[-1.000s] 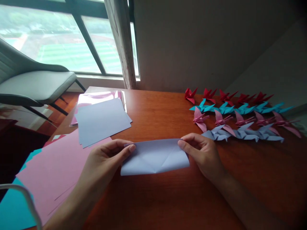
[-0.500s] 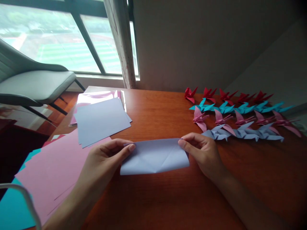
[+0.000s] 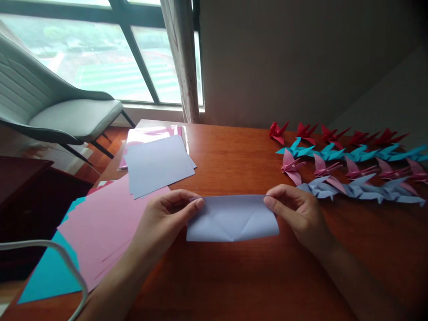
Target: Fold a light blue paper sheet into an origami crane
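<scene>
A pale lavender sheet of paper (image 3: 232, 220), folded in half into a rectangle with crease lines showing, lies in front of me on the wooden table (image 3: 234, 156). My left hand (image 3: 163, 218) pinches its top left corner between thumb and fingers. At the top right corner my right hand (image 3: 296, 211) pinches it the same way. The folded edge runs along the top between both hands.
Rows of folded paper cranes in red (image 3: 334, 133), teal (image 3: 351, 154), pink (image 3: 347, 170) and lavender (image 3: 361, 189) lie at the right. Flat sheets lie at the left: lavender (image 3: 157, 165), pink (image 3: 100, 223), teal (image 3: 50, 276). A grey chair (image 3: 60, 111) stands by the window.
The view has shifted a little to the left, so everything sits further right in the picture. Both hands keep the same pinch on the folded sheet.
</scene>
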A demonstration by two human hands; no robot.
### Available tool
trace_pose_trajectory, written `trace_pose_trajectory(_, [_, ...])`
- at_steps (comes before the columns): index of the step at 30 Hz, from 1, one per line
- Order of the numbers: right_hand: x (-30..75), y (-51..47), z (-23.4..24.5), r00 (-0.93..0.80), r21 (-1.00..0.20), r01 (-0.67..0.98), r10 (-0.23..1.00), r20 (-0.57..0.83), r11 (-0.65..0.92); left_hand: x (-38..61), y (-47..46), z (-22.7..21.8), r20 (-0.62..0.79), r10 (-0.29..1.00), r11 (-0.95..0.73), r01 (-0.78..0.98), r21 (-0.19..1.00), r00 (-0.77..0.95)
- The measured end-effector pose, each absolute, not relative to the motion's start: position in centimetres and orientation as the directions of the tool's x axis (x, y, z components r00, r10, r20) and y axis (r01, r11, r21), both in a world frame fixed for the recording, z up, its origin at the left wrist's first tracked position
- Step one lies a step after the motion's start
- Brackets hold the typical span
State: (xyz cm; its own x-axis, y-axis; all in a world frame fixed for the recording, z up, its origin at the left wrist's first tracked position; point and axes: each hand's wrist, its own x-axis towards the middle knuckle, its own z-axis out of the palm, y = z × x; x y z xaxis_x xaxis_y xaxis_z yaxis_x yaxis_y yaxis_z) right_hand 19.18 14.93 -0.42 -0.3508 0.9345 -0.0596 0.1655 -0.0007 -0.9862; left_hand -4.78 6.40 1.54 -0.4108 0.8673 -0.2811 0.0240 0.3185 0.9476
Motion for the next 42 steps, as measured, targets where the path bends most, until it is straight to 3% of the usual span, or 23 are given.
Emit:
trace_pose_trajectory(15, [19.1, 15.4, -0.7, -0.384, -0.964, 0.264, 0.92, -0.085, 0.021, -4.9, 6.5, 1.4, -0.242, 0.881, 0.302, 0.091, 0.949, -0.406])
trace_pose_trajectory(24, [20.2, 16.7, -0.5, -0.598, -0.925, 0.364, 0.789, -0.141, 0.11, -5.0, 6.5, 1.4, -0.206, 0.911, 0.286, 0.186, 0.94, -0.358])
trace_pose_trajectory(32, [20.3, 16.4, -0.1, -0.566, -0.928, 0.341, 0.821, -0.077, 0.148, -5.0, 6.3, 1.4, -0.203, 0.909, 0.27, 0.143, 0.952, -0.363])
trace_pose_trajectory(42, [20.2, 16.4, -0.5, -0.541, -0.931, 0.351, 0.833, -0.116, 0.099, -5.4, 6.4, 0.9, -0.188, 0.926, 0.256, 0.177, 0.95, -0.327])
